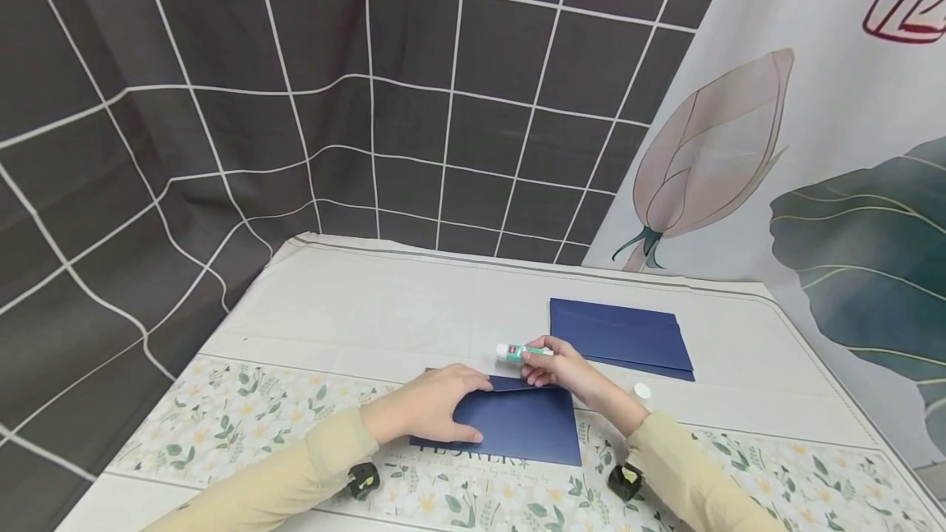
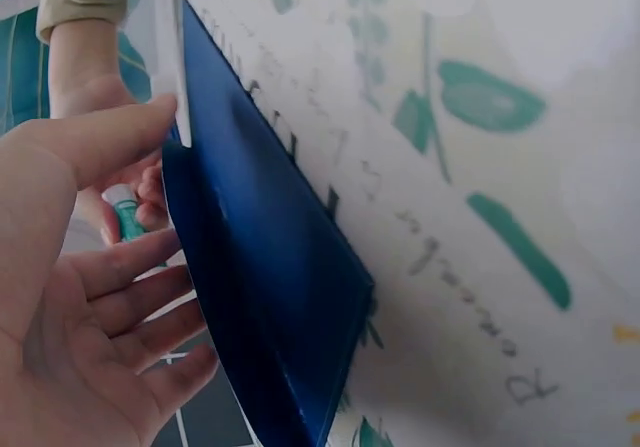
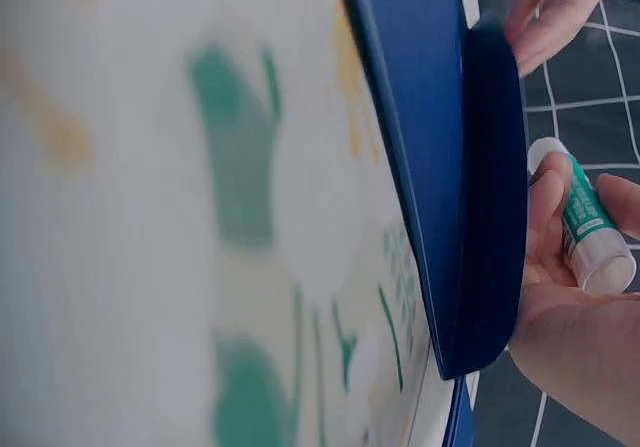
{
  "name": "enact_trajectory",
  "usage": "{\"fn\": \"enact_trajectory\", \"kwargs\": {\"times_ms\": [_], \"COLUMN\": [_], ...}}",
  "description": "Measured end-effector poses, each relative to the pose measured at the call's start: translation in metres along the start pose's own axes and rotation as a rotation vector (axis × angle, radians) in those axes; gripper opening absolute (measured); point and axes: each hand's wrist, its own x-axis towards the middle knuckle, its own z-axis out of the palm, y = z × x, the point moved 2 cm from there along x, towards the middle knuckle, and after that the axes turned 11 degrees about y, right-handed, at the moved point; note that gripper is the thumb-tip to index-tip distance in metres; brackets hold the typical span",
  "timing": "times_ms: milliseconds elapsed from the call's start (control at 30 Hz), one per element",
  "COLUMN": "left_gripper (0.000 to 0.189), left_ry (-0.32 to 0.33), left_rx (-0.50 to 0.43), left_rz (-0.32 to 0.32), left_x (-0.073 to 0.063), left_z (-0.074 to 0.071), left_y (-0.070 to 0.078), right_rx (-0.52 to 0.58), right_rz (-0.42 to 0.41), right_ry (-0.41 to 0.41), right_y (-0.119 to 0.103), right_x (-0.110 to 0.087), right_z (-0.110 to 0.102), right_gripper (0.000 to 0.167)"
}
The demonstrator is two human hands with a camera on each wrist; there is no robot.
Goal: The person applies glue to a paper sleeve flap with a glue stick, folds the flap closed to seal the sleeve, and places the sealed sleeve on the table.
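A dark blue envelope [image 1: 517, 425] lies on the table, its flap [image 3: 495, 207] lifted along the far side. My left hand [image 1: 436, 401] rests at its left part, thumb and fingers spread, the fingers touching the flap. In the left wrist view the left hand's fingers [image 2: 150, 287] stay fairly straight behind the flap [image 2: 200, 287]. Just beyond the flap, my right hand [image 1: 557, 369] holds a green and white glue stick [image 1: 512, 352] between thumb and fingers. The right wrist view shows the glue stick [image 3: 585, 207] lying across the curled fingers.
More blue envelopes [image 1: 621, 335] lie stacked at the back right. A small white round cap-like piece [image 1: 641, 391] stands by my right wrist. The tablecloth [image 1: 384, 294] has a floral band at the front; a dark grid curtain [image 1: 414, 121] hangs behind.
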Motion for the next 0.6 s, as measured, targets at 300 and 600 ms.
{"fn": "enact_trajectory", "kwargs": {"times_ms": [300,600], "left_gripper": [0.060,0.071], "left_ry": [-0.060,-0.121], "left_rx": [0.061,0.096], "left_rz": [0.026,0.050], "left_x": [0.003,0.004], "left_z": [0.008,0.017], "left_y": [0.003,0.008], "right_rx": [-0.002,0.019], "right_rz": [0.040,0.037], "right_ry": [0.022,0.059], "right_y": [0.002,0.006], "right_x": [-0.006,-0.007], "right_z": [0.011,0.015], "right_gripper": [0.033,0.037]}}
